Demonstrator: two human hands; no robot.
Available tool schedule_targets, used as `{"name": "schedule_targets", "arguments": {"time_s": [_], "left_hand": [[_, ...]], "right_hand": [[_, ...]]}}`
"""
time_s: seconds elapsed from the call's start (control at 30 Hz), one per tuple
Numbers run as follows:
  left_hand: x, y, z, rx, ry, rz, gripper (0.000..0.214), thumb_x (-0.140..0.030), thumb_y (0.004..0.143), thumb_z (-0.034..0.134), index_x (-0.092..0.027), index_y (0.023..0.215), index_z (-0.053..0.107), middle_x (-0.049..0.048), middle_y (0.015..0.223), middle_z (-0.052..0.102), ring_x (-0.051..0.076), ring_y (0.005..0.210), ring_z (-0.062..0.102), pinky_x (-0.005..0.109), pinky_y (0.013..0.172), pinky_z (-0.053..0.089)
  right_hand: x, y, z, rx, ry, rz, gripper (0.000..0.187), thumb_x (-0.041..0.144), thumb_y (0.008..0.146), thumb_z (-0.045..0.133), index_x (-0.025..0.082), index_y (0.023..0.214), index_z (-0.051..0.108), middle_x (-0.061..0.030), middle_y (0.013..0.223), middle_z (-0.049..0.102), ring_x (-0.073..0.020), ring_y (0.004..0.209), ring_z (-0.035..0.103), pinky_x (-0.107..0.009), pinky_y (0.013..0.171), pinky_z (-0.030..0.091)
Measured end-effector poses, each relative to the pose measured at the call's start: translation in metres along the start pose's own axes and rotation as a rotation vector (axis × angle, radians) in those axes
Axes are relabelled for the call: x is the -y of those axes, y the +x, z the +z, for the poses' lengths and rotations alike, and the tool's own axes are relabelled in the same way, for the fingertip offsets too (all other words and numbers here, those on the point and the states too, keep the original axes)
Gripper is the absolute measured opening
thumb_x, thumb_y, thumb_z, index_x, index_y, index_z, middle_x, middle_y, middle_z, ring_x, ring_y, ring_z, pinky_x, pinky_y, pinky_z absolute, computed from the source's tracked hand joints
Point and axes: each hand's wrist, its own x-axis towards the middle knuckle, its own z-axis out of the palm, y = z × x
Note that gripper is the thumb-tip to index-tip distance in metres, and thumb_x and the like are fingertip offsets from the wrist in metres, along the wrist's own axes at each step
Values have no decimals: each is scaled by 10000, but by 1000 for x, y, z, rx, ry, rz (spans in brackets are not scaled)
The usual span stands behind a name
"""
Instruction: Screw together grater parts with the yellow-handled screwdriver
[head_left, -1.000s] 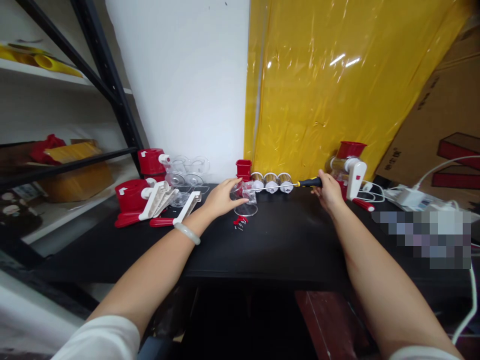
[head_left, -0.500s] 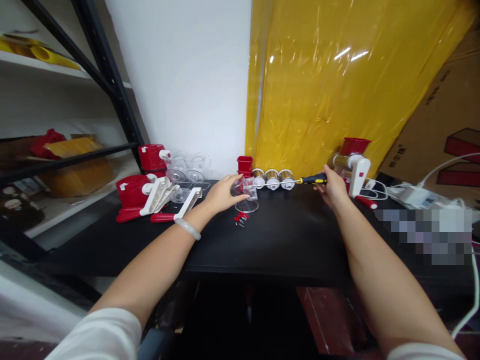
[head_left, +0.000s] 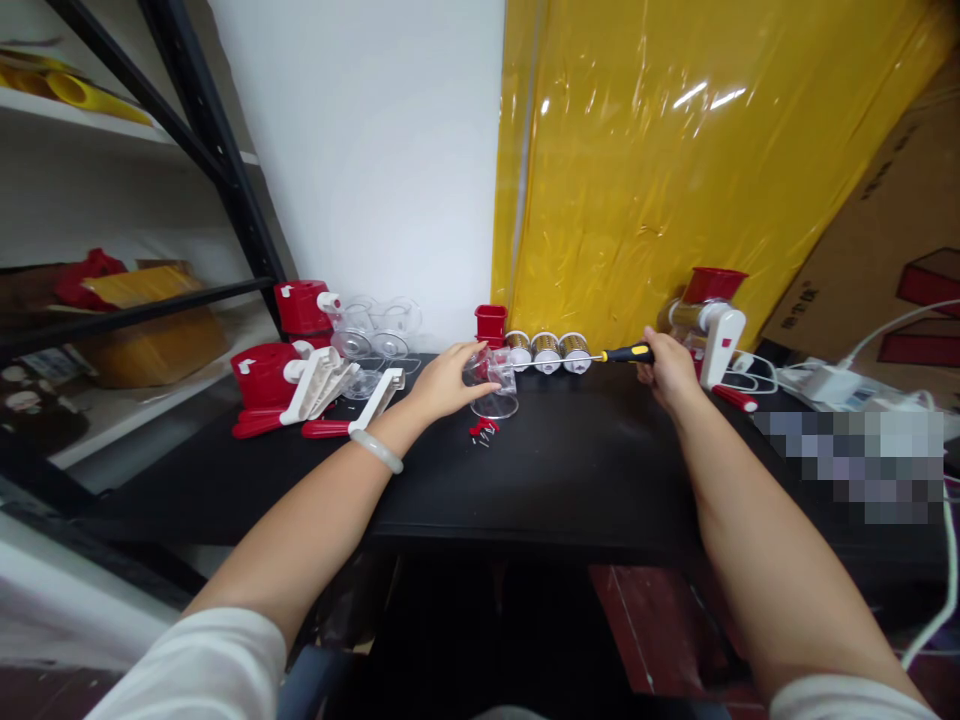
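Note:
My left hand (head_left: pixel 448 381) wraps round a clear plastic part (head_left: pixel 495 381) standing on the black table (head_left: pixel 570 470). Small red pieces and screws (head_left: pixel 482 430) lie just in front of it. My right hand (head_left: pixel 670 373) grips the black and yellow handle of a screwdriver (head_left: pixel 616 354), whose shaft points left toward the clear part. A red and white assembled grinder (head_left: pixel 711 322) stands right behind my right hand. Three metal drums (head_left: pixel 547 351) and a small red cup (head_left: pixel 490 324) sit at the table's back edge.
Red bases, white handles and clear parts (head_left: pixel 322 365) are heaped at the table's left. A black shelf frame (head_left: pixel 210 160) rises on the left. Yellow plastic sheet (head_left: pixel 675 150) hangs behind. Cardboard boxes (head_left: pixel 885 220), a white power strip and cables (head_left: pixel 832 385) lie at the right.
My right hand has lifted the screwdriver slightly off the table. The view has shifted a little; my left hand stays on the clear part.

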Motion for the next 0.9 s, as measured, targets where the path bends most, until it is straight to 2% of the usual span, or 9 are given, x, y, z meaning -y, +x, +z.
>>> {"name": "schedule_targets", "arguments": {"time_s": [0.07, 0.17, 0.3, 0.4, 0.5, 0.6, 0.67, 0.8, 0.9], "left_hand": [[1, 0, 0, 5, -3, 2, 709, -566, 792, 688, -245, 1395, 500, 99, 1420, 554, 276, 1295, 537, 443, 1106, 420], [1, 0, 1, 11, 6, 4, 710, -573, 794, 683, -240, 1394, 501, 101, 1424, 551, 277, 1301, 530, 444, 1111, 413], [1, -1, 1, -6, 5, 11, 693, -548, 799, 692, -228, 1384, 505, 98, 1409, 563, 258, 1299, 534, 416, 1117, 410], [0, 0, 0, -5, 8, 9, 686, -536, 799, 697, -222, 1378, 508, 101, 1405, 567, 256, 1296, 537, 411, 1114, 413], [-1, 0, 0, 1, 7, 11, 688, -536, 799, 698, -221, 1380, 506, 101, 1408, 564, 261, 1299, 533, 419, 1116, 411], [-1, 0, 0, 4, 2, 6, 694, -544, 794, 700, -240, 1386, 501, 96, 1415, 558, 267, 1300, 532, 431, 1116, 411], [0, -1, 0, 8, 6, 4, 699, -553, 795, 695, -241, 1388, 499, 97, 1417, 555, 269, 1300, 533, 430, 1116, 412], [1, 0, 1, -1, 6, 20, 695, -554, 802, 686, -225, 1386, 502, 101, 1414, 558, 265, 1304, 530, 417, 1123, 405], [0, 0, 1, 3, 5, 11, 709, -556, 795, 694, -217, 1388, 504, 109, 1415, 557, 274, 1299, 532, 427, 1120, 408]], "right_hand": [[2, -2, 0, -8, 57, -16, 272, 357, 625, 755, 228, 705, 529, 73, 468, 449, -83, 329, 384, -215, 307, 291], [9, -7, -2, 69, 206, 15, 273, 289, 585, 700, 245, 813, 556, 54, 614, 560, -113, 441, 521, -244, 395, 440], [13, -7, -4, 154, 181, 98, 373, 586, 700, 637, 238, 822, 581, 7, 614, 586, -152, 469, 561, -269, 379, 428], [9, -4, -1, 106, 90, 95, 579, 802, 737, 496, 227, 720, 563, 30, 431, 438, -121, 324, 405, -244, 298, 280], [6, -3, 2, 46, 53, 43, 406, 612, 740, 660, 222, 687, 560, 83, 355, 297, -77, 279, 264, -217, 294, 220], [9, -5, 2, 10, 136, 27, 217, 334, 646, 732, 233, 745, 568, 68, 467, 469, -92, 355, 420, -211, 342, 349], [13, -8, 0, 47, 202, 55, 219, 295, 617, 702, 247, 785, 570, 51, 581, 567, -120, 438, 526, -240, 391, 436], [15, -8, -4, 114, 181, 84, 292, 521, 730, 632, 238, 786, 584, 13, 591, 587, -153, 468, 570, -274, 396, 461], [9, -5, -2, 56, 76, 55, 506, 723, 780, 543, 222, 711, 560, 41, 415, 439, -113, 323, 412, -255, 328, 377]]}}
